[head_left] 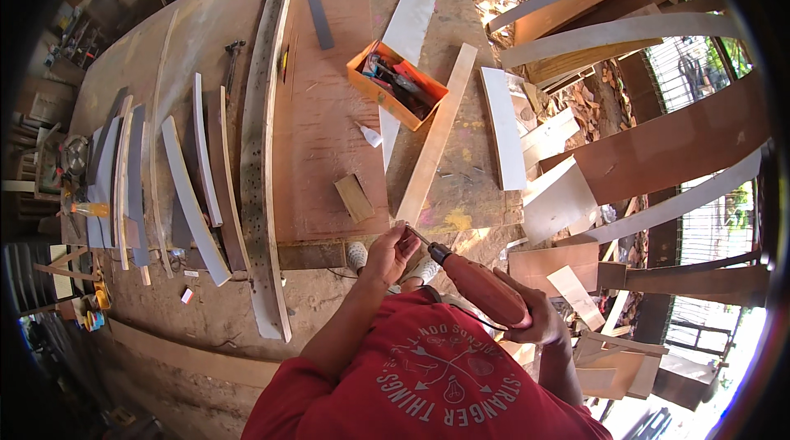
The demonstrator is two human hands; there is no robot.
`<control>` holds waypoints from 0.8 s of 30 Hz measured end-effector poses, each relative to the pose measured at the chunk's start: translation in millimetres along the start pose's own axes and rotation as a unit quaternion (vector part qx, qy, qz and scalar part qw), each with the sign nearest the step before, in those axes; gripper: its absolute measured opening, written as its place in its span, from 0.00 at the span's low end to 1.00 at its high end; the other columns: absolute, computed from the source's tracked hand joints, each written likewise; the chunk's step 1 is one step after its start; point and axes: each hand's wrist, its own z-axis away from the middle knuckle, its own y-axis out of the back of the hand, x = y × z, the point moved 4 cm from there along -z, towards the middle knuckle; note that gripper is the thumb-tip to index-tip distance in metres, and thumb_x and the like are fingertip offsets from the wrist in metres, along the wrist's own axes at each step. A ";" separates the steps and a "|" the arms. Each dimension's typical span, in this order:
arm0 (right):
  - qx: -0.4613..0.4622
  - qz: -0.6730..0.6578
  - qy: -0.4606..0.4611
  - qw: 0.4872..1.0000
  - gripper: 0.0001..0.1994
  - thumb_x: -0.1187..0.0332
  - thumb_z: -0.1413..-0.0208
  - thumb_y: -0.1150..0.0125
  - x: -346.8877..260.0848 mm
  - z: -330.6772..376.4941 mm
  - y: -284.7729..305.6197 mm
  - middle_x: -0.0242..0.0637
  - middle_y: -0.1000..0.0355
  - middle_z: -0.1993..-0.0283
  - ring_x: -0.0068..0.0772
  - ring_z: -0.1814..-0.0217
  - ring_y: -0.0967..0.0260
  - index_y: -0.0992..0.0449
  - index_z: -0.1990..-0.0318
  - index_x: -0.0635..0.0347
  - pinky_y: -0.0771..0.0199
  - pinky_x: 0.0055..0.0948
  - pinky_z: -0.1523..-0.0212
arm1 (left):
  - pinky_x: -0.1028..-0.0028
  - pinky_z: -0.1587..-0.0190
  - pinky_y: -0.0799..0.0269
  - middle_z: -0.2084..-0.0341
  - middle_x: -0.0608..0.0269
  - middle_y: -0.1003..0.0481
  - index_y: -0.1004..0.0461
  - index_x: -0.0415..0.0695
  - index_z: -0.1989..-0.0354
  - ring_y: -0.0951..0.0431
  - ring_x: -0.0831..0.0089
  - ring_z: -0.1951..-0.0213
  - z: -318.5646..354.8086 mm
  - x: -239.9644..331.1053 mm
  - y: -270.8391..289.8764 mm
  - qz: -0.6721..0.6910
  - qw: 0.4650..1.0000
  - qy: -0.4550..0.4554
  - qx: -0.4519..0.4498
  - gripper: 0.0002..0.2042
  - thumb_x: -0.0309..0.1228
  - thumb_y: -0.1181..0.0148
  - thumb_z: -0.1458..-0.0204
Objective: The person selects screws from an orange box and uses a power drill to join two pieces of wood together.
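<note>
A red corded power drill [485, 288] lies across the front of my body, its bit pointing up and left. My right hand [541, 321] is wrapped round its rear end at the grip. The fingertips of my left hand [388, 256] pinch together at the tip of the bit [417, 234]; whatever is between them is too small to make out. Just beyond, a long narrow wooden strip [440, 131] lies on the worktable [329, 135], its near end by the table's front edge. A small wood block [354, 198] rests left of the strip.
An orange box of tools [397, 84] and a small white glue bottle [370, 136] are on the table. A long metal-like bar [267, 135] runs along the left. A hammer [234, 57] and several strips lie farther left. Boards [666, 139] are stacked at the right.
</note>
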 end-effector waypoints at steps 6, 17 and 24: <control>-0.001 0.043 -0.026 0.999 0.57 0.74 0.67 0.25 -16.1 -6.8 1.5 0.49 0.20 0.37 0.32 0.36 0.23 0.40 0.20 0.64 0.28 0.35 0.32 | 0.68 0.47 0.13 0.62 0.60 0.18 0.22 0.40 0.54 0.14 0.70 0.58 -1.2 1.8 0.5 -0.039 0.999 0.016 -0.003 0.09 0.33 0.40 0.29; 0.044 0.205 -0.142 0.967 0.45 0.73 0.62 0.33 -61.5 -31.1 12.4 0.54 0.17 0.47 0.53 0.41 0.18 0.32 0.26 0.62 0.21 0.43 0.40 | 0.67 0.44 0.13 0.59 0.56 0.17 0.22 0.38 0.52 0.14 0.66 0.53 -27.0 -34.1 21.9 0.062 0.994 0.093 -0.005 0.09 0.32 0.41 0.28; 0.040 0.246 -0.128 0.960 0.45 0.73 0.62 0.34 -85.1 -56.0 14.2 0.53 0.18 0.46 0.53 0.43 0.17 0.32 0.27 0.60 0.20 0.42 0.43 | 0.68 0.44 0.12 0.59 0.53 0.16 0.22 0.36 0.53 0.13 0.63 0.54 -35.9 -36.2 18.6 0.081 0.992 0.101 0.000 0.09 0.30 0.45 0.27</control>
